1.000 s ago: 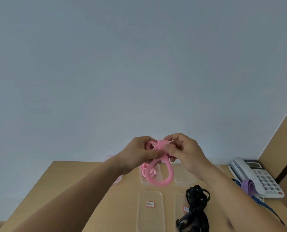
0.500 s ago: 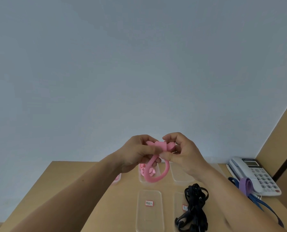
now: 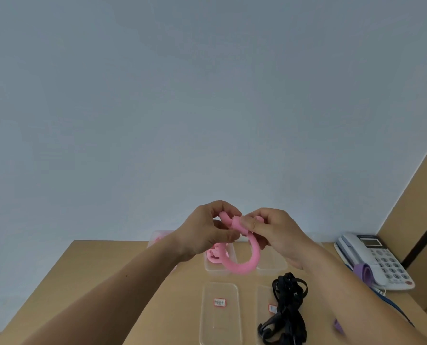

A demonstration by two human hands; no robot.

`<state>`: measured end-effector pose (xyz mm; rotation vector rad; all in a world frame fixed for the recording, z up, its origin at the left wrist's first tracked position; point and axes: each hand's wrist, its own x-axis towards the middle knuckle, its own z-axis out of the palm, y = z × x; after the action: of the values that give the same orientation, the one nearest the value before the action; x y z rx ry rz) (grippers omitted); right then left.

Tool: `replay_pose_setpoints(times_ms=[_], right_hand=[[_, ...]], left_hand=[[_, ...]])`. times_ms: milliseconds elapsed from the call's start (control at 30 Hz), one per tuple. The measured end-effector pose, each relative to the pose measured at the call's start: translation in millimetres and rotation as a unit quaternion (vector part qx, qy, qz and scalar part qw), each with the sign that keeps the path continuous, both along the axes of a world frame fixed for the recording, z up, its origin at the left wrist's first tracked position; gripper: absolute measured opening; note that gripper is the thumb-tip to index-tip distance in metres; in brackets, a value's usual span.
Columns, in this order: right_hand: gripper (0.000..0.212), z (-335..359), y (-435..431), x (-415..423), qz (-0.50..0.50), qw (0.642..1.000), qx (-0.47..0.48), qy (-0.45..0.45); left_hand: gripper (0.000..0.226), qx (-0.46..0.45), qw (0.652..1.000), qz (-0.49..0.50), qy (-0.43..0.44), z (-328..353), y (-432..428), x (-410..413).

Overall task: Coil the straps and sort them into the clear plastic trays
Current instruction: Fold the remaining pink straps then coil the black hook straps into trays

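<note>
Mid-frame, left hand (image 3: 207,230) and right hand (image 3: 272,232) both pinch the half-coiled pink strap (image 3: 242,265) above the far trays (image 3: 219,268), one seemingly already holding pink, while the black straps (image 3: 285,312) at lower right lie unsorted.

Mounted on the head, single wide-angle view. Aimed forward and only slightly down, with pale wall (image 3: 207,95) across upper two thirds of frame and wooden surface (image 3: 122,270) in bottom third. Set close over left hand (image 3: 205,235) and right hand (image 3: 279,235), both centred low, with forearms entering from bottom edge. Bounded at right by telephone (image 3: 381,265) and brown panel (image 3: 416,207).
</note>
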<state>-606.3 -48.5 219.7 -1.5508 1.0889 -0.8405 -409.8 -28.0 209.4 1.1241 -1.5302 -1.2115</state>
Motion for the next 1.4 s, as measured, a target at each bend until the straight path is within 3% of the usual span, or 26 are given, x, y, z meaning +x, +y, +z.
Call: replay_pose_setpoints(times_ms=[167, 500, 633, 800, 900, 1000, 1100, 1167, 1233, 1400], right_hand=[[0.020, -2, -2, 0, -0.004, 0.998, -0.041, -0.050], [0.041, -15, -2, 8, 0.014, 0.992, -0.122, 0.018], [0.042, -15, -2, 10, 0.023, 0.991, -0.132, 0.024], [0.016, -7, -4, 10, 0.020, 0.998, -0.064, 0.005], [0.034, -4, -3, 13, 0.028, 1.000, 0.009, -0.001], [0.027, -4, -1, 13, 0.025, 1.000, 0.005, -0.018], [0.016, -4, -2, 14, 0.017, 0.999, -0.025, -0.042], [0.021, -4, -1, 13, 0.013, 0.998, -0.039, -0.054], [0.034, -6, 0, 12, 0.008, 0.997, -0.049, -0.056], [0.036, -13, 0, 11, -0.011, 0.996, -0.081, -0.034]], left_hand=[[0.053, 0.030, 0.998, -0.007, -0.047, 6, -1, 0], [0.027, 0.138, 0.989, -0.049, -0.008, 10, -2, 13], [0.022, 0.088, 0.995, -0.039, 0.001, 7, -3, 14], [0.025, -0.004, 0.999, -0.005, -0.051, 5, 0, 9], [0.026, -0.068, 0.993, 0.007, -0.094, 7, 1, 6], [0.029, -0.100, 0.988, 0.029, -0.118, 6, 2, 4], [0.037, -0.069, 0.989, 0.029, -0.124, 5, 3, 5], [0.045, -0.031, 0.995, 0.012, -0.094, 7, 3, 7], [0.040, 0.004, 0.998, -0.004, -0.062, 9, 1, 10], [0.034, 0.055, 0.998, -0.016, -0.008, 3, -3, 13]])
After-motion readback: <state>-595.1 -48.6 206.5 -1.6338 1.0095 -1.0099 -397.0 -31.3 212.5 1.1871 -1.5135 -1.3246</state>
